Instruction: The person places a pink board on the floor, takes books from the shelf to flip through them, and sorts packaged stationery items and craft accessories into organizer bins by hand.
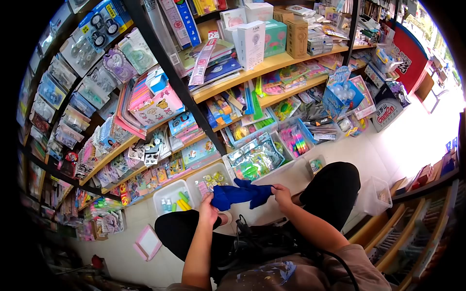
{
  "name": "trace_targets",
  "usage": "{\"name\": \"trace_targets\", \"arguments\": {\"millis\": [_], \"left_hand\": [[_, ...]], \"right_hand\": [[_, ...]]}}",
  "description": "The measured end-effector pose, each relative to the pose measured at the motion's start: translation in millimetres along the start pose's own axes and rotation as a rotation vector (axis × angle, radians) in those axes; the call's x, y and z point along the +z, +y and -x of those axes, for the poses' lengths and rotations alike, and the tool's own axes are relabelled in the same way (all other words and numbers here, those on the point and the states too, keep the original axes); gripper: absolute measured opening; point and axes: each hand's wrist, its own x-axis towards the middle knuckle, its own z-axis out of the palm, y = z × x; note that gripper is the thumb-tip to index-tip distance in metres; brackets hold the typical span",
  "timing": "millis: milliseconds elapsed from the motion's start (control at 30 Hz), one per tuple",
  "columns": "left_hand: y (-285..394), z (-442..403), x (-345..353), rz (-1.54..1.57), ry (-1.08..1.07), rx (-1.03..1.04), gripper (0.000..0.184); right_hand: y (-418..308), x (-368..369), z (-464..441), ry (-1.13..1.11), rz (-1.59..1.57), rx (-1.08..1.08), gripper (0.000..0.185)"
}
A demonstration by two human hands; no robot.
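The person sits or squats low; the picture does not show clearly which. Both hands hold the 1 same thing, a blue cloth (238, 195). The left hand (208, 209) has its fingers clamped on the left end of the cloth, and the right hand (281, 196) pinches the right end between thumb and fingers. The cloth is stretched loosely between the 2 hands, in folds, and a part of it hangs down near the right hand. It is in the air, in front of the body and between the 2 knees.

Beyond the left knee (177, 233) stands a white bin (156, 201) with small bottles (166, 203) and yellow tubes (183, 205). Just beside it is another bin, whose small contents are partly behind the cloth. Farther forward, shiny packs (257, 157) lie in a larger bin, and to the right of them there are bright pens (294, 138) in their own bin. A pink frame (147, 242) lies on the floor (119, 254), at the left. Beside the right knee (335, 186) is a clear bin (374, 196). Above, a white fan box (251, 46) stands upright on a shelf (276, 61).
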Motion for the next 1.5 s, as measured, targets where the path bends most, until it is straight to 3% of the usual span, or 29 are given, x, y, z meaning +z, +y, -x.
{"name": "trace_targets", "arguments": {"millis": [100,433,567,600,633,667,700,733,767,833,933,1000,1033,1067,1133,1167,1200,1233,1267,1300,1333,1367,1433,1500], "left_hand": [[5.6,5.5,10.3,0.051,0.112,0.037,0.007],[10.7,1.0,21.2,0.214,0.042,0.024,0.023],[-11.6,-6.6,62.5,0.274,-0.184,-0.141,0.032],[-34.2,-18.1,67.0,0.099,-0.168,-0.095,0.033],[-32.3,-3.6,100.8,-0.12,-0.432,-0.107,0.033],[-46.8,-2.5,109.8,-0.44,-0.4,-0.294,0.037],[-51.3,6.8,125.3,-0.476,-0.593,-0.413,0.044],[-63.3,10.8,136.9,-0.561,-0.775,-0.368,0.047],[-68.6,14.1,141.0,-0.649,-0.832,-0.285,0.046],[-63.6,16.5,139.8,-0.522,-0.721,-0.438,0.042],[-51.3,14.4,94.9,-0.654,-0.558,-0.258,0.035],[-38.6,15.5,44.5,-0.922,-0.413,0.287,0.024],[-12.9,28.8,29.6,-0.973,-0.272,0.376,0.02],[38.6,64.4,41.2,-1.206,-0.071,0.421,0.018],[76.1,72.6,-3.5,-1.248,0.238,0.662,0.015],[90.6,76.0,-30.8,-1.278,0.421,0.769,0.015],[110.8,88.5,-37.5,-1.265,0.589,0.61,0.014],[120.5,87.9,-61.2,-1.306,0.575,0.899,0.014],[127.9,92.8,-75.5,-1.342,0.609,0.87,0.015],[125.5,89.3,-105.9,-1.349,0.66,0.752,0.019],[128.6,91.2,-111.5,-1.206,0.701,0.561,0.022],[131.8,92.6,-114.4,-1.059,0.735,0.37,0.025],[139.9,93.3,-127.1,-0.783,0.635,0.204,0.032],[142.5,90.8,-143.2,-0.516,0.565,0.032,0.031]], "right_hand": [[8.1,2.6,-8.0,-0.011,-0.05,-0.077,0.01],[16.3,-13.9,-26.7,-0.032,0.084,-0.113,0.014],[9.6,-10.0,-14.7,-0.144,-0.188,0.138,0.02],[9.9,-10.6,-12.6,-0.229,-0.266,0.207,0.022],[10.3,-11.8,-11.8,-0.314,-0.344,0.279,0.025],[15.0,-13.7,-15.7,-0.46,-0.456,0.25,0.028],[24.0,-19.1,-23.9,-0.602,-0.573,0.223,0.031],[18.9,-24.5,-22.7,-0.665,-0.618,0.302,0.04],[16.8,-30.5,-18.5,-0.508,-0.614,0.303,0.045],[0.3,-37.9,-16.9,-0.526,-0.586,0.272,0.045],[-46.9,-28.9,5.5,-0.678,-0.667,0.079,0.045],[-98.2,-20.7,30.5,-0.797,-0.682,0.023,0.044],[-111.3,-18.9,31.3,-0.847,-0.694,-0.004,0.044],[-107.0,-31.0,2.4,-0.794,-0.362,-0.259,0.047],[-128.3,-48.2,-18.7,-0.523,0.403,-0.694,0.049],[-146.8,-53.9,-20.8,-0.526,0.275,-0.665,0.047],[-165.4,-59.8,-22.8,-0.529,0.147,-0.64,0.044],[-178.4,-71.1,-28.8,-0.604,-0.238,-0.488,0.043],[-191.5,-82.4,-34.6,-0.651,-0.631,-0.338,0.042],[-206.0,-93.7,-34.7,-0.598,-0.726,-0.294,0.043],[-217.7,-99.9,-39.7,-0.711,-0.7,-0.436,0.044],[-228.1,-108.6,-41.3,-0.483,-0.75,-0.281,0.044],[-238.4,-109.9,-32.6,-0.422,-0.75,-0.323,0.044],[-207.8,-157.4,-109.5,-0.463,-0.876,-0.291,0.045]]}}
